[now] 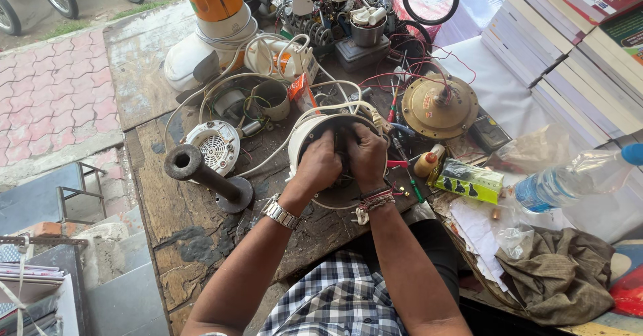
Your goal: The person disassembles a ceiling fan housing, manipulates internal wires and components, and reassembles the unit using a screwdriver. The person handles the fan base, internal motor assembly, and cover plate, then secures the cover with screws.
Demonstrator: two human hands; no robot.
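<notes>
Both my hands reach into the open underside of a round white appliance base (303,135) that lies on the worn wooden bench (167,209). My left hand (320,165), with a metal watch at the wrist, is curled inside the left half of the opening. My right hand (367,154), with thread bands at the wrist, is pressed in beside it. The fingers of both are bent and hidden in the dark inner part (341,190), so what they grip is not visible. A white cord (268,162) runs from the base to the left.
A black iron stand (204,175) and a white vented cover (214,147) lie left. A brass motor disc (439,107) with red wires sits right, next to a small glue bottle (427,163), green box (469,180), plastic water bottle (569,182), stacked books (576,48). Orange-topped mixer (214,14) behind.
</notes>
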